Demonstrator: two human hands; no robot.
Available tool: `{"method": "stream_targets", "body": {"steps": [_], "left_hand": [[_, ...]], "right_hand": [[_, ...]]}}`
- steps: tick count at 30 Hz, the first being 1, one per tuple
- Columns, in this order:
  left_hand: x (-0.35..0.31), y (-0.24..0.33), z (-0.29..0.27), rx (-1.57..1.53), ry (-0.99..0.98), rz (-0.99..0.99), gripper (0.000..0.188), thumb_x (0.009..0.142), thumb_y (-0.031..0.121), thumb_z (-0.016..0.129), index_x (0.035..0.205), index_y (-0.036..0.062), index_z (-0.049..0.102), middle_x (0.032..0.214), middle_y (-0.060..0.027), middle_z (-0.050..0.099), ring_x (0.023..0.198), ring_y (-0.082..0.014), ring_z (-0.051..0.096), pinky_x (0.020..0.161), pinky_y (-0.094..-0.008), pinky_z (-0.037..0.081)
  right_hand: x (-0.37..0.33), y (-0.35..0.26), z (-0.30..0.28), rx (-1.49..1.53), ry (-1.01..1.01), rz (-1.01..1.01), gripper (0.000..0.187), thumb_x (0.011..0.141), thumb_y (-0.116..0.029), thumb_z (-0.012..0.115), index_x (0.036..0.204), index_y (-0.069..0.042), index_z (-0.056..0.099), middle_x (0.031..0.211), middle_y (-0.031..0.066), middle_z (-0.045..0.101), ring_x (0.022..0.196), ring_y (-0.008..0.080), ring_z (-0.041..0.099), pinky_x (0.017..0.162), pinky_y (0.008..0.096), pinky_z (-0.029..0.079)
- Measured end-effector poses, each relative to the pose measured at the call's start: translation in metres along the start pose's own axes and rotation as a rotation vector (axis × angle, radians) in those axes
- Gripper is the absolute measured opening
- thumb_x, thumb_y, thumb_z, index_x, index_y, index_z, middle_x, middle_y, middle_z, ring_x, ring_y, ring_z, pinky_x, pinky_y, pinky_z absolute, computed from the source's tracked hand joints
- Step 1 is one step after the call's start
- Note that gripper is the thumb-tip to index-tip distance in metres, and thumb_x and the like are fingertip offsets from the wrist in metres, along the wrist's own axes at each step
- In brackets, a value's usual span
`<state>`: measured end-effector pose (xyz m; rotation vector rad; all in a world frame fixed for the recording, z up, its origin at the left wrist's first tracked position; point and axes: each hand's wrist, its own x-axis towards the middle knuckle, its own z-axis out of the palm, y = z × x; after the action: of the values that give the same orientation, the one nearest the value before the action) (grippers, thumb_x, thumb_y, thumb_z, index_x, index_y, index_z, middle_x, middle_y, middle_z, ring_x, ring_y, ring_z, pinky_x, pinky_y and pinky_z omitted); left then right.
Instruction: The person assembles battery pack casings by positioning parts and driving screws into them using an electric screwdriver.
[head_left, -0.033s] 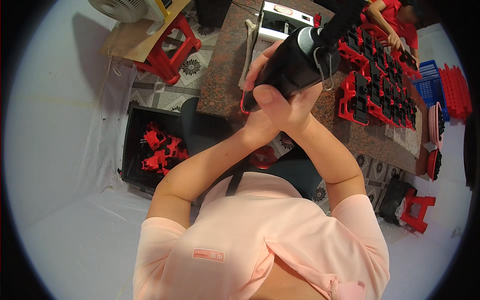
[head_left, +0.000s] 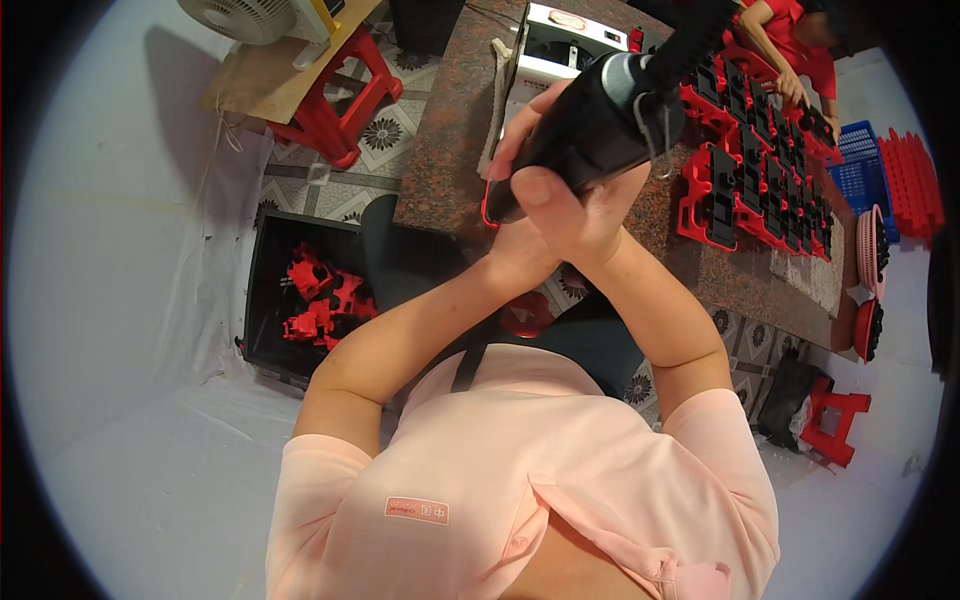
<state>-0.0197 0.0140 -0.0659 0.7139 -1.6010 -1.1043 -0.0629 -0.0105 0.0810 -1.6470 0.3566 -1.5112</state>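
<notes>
A black electric screwdriver (head_left: 590,130), with a grey collar, a wire hanging loop and a coiled cord, slants across the view above the table edge. My right hand (head_left: 595,215) is closed round its body, thumb lying across the front. Below and behind it is my left hand (head_left: 525,245), mostly covered by the tool and the right hand; it seems bent round something that I cannot make out. A thin red edge (head_left: 487,205) shows beside the screwdriver's lower end. Rows of red-and-black plastic parts (head_left: 715,195) stand on the table to the right.
A white screw feeder (head_left: 575,35) stands on the speckled stone table (head_left: 440,170). At lower left, a black bin (head_left: 255,300) holds red toy vehicles (head_left: 325,300). A co-worker in red (head_left: 765,35) handles parts at far right, near a blue basket (head_left: 860,165). A red stool (head_left: 350,110) stands left.
The screwdriver's upper end has shifted slightly to the right, its cord and wire loop with it. My hands stay almost in place.
</notes>
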Motion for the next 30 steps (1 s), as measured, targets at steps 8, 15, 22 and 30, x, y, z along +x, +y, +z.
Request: {"method": "stream_targets", "body": {"steps": [8, 15, 22, 30], "left_hand": [[-0.001, -0.003, 0.000, 0.897, -0.071, 0.195, 0.051, 0.103, 0.031, 0.052, 0.144, 0.0040, 0.037, 0.127, -0.0068, 0.049, 0.117, -0.0150, 0.047, 0.100, -0.0309, 0.039], [-0.003, 0.000, -0.001, 0.465, 0.022, 0.017, 0.046, 0.098, 0.028, 0.057, 0.135, 0.0024, 0.048, 0.119, -0.0097, 0.052, 0.109, -0.0199, 0.051, 0.094, -0.0334, 0.043], [0.003, -0.002, -0.002, 0.761, -0.028, 0.154, 0.044, 0.091, 0.027, 0.060, 0.131, 0.0097, 0.052, 0.123, -0.0111, 0.052, 0.115, -0.0288, 0.049, 0.097, -0.0435, 0.040], [0.002, 0.035, -0.012, 1.107, -0.090, 0.275, 0.058, 0.064, 0.019, 0.082, 0.118, 0.0177, 0.060, 0.123, -0.0123, 0.052, 0.114, -0.0372, 0.047, 0.100, -0.0513, 0.038]], "right_hand": [[0.001, 0.001, -0.001, 0.013, 0.006, 0.002, 0.052, 0.082, -0.023, 0.077, 0.115, 0.003, 0.046, 0.077, 0.0130, 0.062, 0.065, 0.0188, 0.062, 0.061, 0.0314, 0.054], [0.002, 0.004, 0.004, -0.071, -0.007, 0.029, 0.063, 0.072, -0.017, 0.085, 0.120, 0.003, 0.050, 0.092, 0.0056, 0.064, 0.079, 0.0117, 0.060, 0.073, 0.0257, 0.050], [0.001, 0.005, 0.006, -0.183, 0.023, 0.050, 0.062, 0.070, -0.014, 0.086, 0.120, 0.003, 0.051, 0.096, 0.0032, 0.065, 0.082, 0.0101, 0.061, 0.075, 0.0248, 0.050], [0.035, 0.015, -0.063, -0.050, 0.171, -0.073, 0.032, 0.083, -0.012, 0.076, 0.101, -0.001, 0.052, 0.075, 0.0051, 0.062, 0.064, 0.0109, 0.060, 0.057, 0.0250, 0.048]]}}
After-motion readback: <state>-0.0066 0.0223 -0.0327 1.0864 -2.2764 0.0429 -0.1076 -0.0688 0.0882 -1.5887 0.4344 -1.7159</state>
